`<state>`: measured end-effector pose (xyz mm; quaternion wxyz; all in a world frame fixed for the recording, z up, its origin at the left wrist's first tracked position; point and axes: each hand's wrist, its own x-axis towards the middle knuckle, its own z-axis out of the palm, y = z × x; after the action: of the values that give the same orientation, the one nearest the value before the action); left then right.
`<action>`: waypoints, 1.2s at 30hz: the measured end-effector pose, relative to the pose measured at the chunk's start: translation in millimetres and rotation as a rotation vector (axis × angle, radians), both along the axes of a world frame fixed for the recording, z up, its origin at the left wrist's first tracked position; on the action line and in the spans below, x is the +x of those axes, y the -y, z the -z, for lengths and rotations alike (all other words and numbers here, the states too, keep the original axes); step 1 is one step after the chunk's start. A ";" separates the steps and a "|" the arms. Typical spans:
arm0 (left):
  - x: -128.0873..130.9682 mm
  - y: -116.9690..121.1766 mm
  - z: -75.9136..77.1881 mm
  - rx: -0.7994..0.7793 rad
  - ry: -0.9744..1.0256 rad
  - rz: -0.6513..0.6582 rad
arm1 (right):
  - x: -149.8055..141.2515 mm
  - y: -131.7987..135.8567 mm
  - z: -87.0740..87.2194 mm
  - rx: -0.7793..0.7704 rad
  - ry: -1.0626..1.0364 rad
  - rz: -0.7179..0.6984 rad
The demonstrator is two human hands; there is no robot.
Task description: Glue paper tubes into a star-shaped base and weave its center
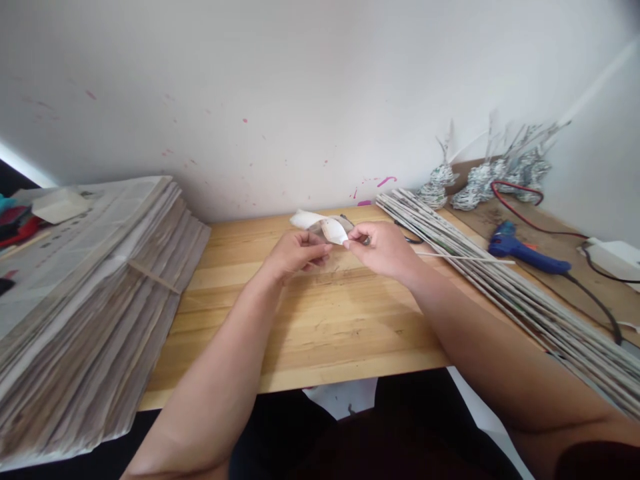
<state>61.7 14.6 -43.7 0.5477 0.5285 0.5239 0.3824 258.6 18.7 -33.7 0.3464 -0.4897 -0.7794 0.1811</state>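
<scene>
A small curled piece of white paper [335,231] is between my two hands above the wooden table. My right hand [375,245] is closed, its fingertips pinching the lower right corner of that paper. Close by on the other side, my left hand [299,255] has thumb and fingers pressed together; what they grip is too small to make out. A white, flattened piece [306,219] lies just behind the hands, partly hidden. From beside my right wrist a thin white stick [465,258] reaches right, across a bundle of rolled paper sticks [480,273].
On the left rises a tall stack of folded newspapers [115,287]. A blue glue gun [527,253] with its cord rests on cardboard at the right. Behind it, several woven paper figures [477,187] stand against the wall. The table's front edge [350,381] runs before my lap.
</scene>
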 end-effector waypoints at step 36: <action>28.6 -0.3 12.6 -0.130 0.470 -0.144 | 1.8 -0.3 2.0 -0.035 -0.048 -0.125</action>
<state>90.3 14.9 -56.3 0.6589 0.3500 0.4418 0.4982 260.5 19.0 -35.7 0.3444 -0.4418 -0.7965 0.2278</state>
